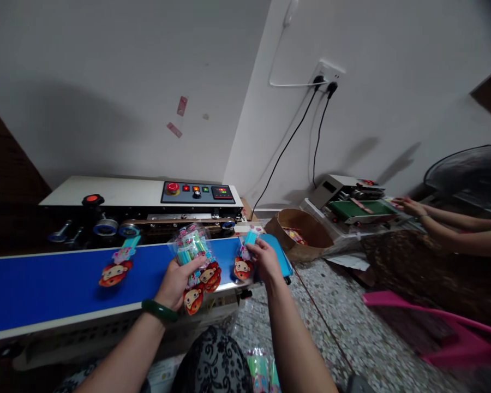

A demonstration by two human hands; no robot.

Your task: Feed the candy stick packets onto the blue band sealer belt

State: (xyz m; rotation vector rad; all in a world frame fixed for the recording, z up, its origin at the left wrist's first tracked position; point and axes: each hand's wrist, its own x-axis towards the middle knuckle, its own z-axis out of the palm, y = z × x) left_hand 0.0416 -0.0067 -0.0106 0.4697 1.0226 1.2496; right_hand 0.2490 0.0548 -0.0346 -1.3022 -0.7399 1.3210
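Note:
My left hand point(179, 281), with a dark green bangle at its wrist, is closed around a stack of clear plastic packets point(193, 248). Each has light blue and green strips inside and a red-haired cartoon head at its lower end. Between the thumb and fingers of my right hand point(265, 256) is a single packet point(244, 265) of the same kind, over the right end of the blue conveyor belt point(151, 270). Farther left on the belt, another packet point(117, 270) has its top edge at the rollers of the band sealing machine point(147, 196).
A cardboard box point(298, 234) with packets inside stands right of the belt. Beyond it is a second sealing machine point(352, 199), with another person's hands point(411, 207) beside it. A pink stool point(429, 322) stands on the speckled floor. Black cables point(288, 144) hang from a wall socket.

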